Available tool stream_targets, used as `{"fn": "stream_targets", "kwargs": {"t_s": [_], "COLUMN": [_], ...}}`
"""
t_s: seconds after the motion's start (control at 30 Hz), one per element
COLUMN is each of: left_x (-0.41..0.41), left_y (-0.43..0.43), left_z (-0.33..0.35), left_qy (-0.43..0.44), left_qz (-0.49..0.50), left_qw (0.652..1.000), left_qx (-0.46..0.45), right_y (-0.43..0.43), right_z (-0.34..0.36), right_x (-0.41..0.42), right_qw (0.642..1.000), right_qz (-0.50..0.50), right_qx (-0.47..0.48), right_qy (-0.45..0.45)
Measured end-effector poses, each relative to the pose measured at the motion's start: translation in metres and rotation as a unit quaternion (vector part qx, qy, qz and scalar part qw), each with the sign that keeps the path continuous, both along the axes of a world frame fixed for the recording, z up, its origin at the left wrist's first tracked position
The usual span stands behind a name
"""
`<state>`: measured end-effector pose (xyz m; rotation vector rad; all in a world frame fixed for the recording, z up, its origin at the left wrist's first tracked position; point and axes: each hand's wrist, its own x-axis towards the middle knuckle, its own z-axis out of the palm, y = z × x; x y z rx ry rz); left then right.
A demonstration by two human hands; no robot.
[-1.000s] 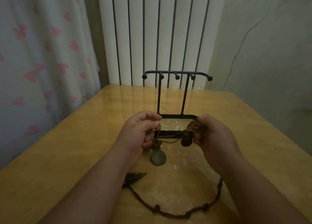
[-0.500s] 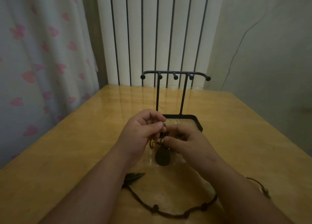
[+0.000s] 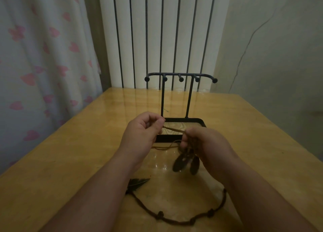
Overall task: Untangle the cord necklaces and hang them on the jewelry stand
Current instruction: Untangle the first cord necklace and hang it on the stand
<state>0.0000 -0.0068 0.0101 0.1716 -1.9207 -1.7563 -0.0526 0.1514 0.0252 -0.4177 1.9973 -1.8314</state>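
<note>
Wooden table (image 3: pixel 70 161), radiator (image 3: pixel 153 30), curtain (image 3: pixel 43 56), jewelry stand (image 3: pixel 168 138)

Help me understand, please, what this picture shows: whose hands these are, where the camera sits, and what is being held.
There is no machine here: a person works with bare hands, and the one picture comes from a camera worn on their head, looking forward and down. The left hand and the right hand each pinch a thin brown cord stretched between them. Dark oval pendants hang below the right hand. Behind the hands a black jewelry stand sits on the wooden table; nothing hangs on its hooks. Nearer the camera a knotted dark necklace lies on the table, with a dark leaf-shaped pendant at one end.
</note>
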Motion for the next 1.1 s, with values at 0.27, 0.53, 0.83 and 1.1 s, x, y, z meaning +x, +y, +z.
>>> {"fn": "stream_targets", "kwargs": {"t_s": [0.27,0.53,0.83,1.1], "left_x": [-0.001,-0.001,-0.003,-0.003], "left_y": [-0.006,-0.007,-0.008,-0.009], "left_z": [-0.002,-0.002,-0.003,-0.004], "left_qy": [0.007,0.033,0.05,0.035], "left_qz": [0.048,0.057,0.06,0.081], "left_qw": [0.998,0.998,0.997,0.996], "left_qx": [-0.032,0.0,0.016,0.019], "right_y": [0.01,0.018,0.016,0.018], "right_z": [0.006,-0.001,0.003,0.003], "right_x": [-0.005,-0.008,-0.008,-0.006], "right_qw": [0.988,0.981,0.961,0.982], "right_qz": [0.066,0.133,0.131,0.135], "right_qx": [-0.043,-0.073,-0.098,0.005], "right_qy": [-0.135,-0.124,-0.222,-0.134]}}
